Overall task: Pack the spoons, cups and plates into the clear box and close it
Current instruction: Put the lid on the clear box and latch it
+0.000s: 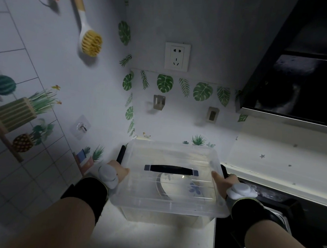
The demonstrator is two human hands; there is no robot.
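White counter (151,237) in a dim kitchen corner carries the clear box (171,184), which sits near the back wall with its lid (176,155) on top. A black carry handle (171,170) lies flat across the middle of the lid. Through the plastic a plate (181,187) with a blue flower print shows inside, lying towards the right of the box; nothing else inside can be made out.

The left hand (116,172) grips the box's left end, fingers curled round the black side latch (121,154), which stands up beside the lid. The right hand (225,183) holds the right end the same way, thumb pressed on the lid's edge and fingers wrapped over the right latch (224,171). Both wrists wear black bands with pale round sensors.

Just right of the box lies a dark stove top (269,201), touching the counter edge, and a black range hood (297,75) hangs above it. On the wall behind are a white socket (177,56), leaf stickers and two metal brackets (158,102). On the tiled left wall a brush (89,37) hangs above a clear adhesive hook (81,126), among plant stickers.
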